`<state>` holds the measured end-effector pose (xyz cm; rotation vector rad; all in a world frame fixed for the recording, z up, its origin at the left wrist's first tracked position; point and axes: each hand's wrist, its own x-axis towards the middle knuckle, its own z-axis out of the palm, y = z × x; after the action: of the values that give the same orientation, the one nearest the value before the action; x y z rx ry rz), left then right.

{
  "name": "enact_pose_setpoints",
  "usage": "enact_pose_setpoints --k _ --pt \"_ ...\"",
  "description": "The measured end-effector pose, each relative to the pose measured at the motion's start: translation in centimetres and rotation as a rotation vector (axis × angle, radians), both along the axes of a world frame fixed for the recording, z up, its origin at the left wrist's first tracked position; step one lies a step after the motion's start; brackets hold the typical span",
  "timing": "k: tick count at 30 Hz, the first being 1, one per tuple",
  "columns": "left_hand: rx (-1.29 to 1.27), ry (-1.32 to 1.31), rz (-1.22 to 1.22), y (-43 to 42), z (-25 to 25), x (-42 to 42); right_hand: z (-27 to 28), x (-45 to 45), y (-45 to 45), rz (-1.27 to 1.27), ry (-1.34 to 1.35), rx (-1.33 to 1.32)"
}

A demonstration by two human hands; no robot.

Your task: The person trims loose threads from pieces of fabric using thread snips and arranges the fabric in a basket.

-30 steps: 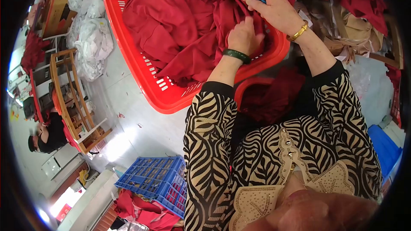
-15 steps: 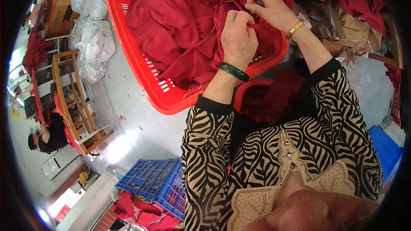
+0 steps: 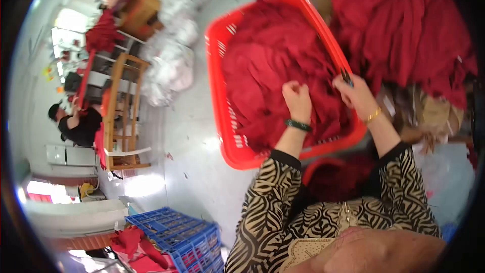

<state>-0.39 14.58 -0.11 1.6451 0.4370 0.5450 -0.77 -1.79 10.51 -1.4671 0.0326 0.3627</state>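
A red plastic basket full of crumpled red cloth stands before me. My left hand, with a dark green bangle at the wrist, is over the basket, its fingers curled closed on the red cloth; the exact grip is blurred. My right hand, wearing a gold bracelet, is at the basket's right rim. It is closed around small thread snips, whose dark pointed blades stick up past the fingers.
More red cloth is heaped at the right, above brown bundles. A second red container sits by my lap. Blue crates stand lower left. White plastic bags and a wooden frame are at the left, near a person.
My view has swung, so the basket appears farther right and lower. My hands have moved apart, and the snips' blades now show above my right hand.
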Motion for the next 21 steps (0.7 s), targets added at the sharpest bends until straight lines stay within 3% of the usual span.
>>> enact_pose_setpoints --k 2,4,6,8,10,12,16,18,21 --pt "-0.006 -0.073 -0.142 0.2 1.3 -0.1 -0.4 -0.2 0.2 -0.018 0.034 0.046" --pt "-0.245 0.06 -0.346 -0.8 4.1 -1.4 -0.9 -0.7 0.2 -0.047 0.091 0.173" --pt "-0.166 0.137 -0.418 -2.6 5.1 -2.3 -2.0 -1.4 0.6 -0.13 0.191 0.29" --pt "-0.426 0.235 -0.529 -5.1 7.4 -4.3 -3.1 -2.0 0.9 -0.22 0.195 0.372" --pt "-0.344 0.061 -0.445 -7.3 5.8 -5.9 -3.1 -3.1 1.3 -0.317 0.221 0.452" --pt "-0.026 -0.145 -0.396 -8.2 5.0 -8.1 -3.8 -4.8 -0.1 -0.182 0.284 0.578" --pt "0.177 -0.009 -0.369 -9.8 4.2 -12.4 -5.9 -9.0 -0.8 -0.33 0.431 0.579" --pt "0.17 0.107 -0.316 -9.8 3.2 -12.7 -8.1 -9.3 -0.7 -0.304 0.375 0.413" --pt "0.149 0.245 -0.297 -9.6 3.6 -12.2 -8.4 -8.7 0.5 -0.354 0.365 0.446"
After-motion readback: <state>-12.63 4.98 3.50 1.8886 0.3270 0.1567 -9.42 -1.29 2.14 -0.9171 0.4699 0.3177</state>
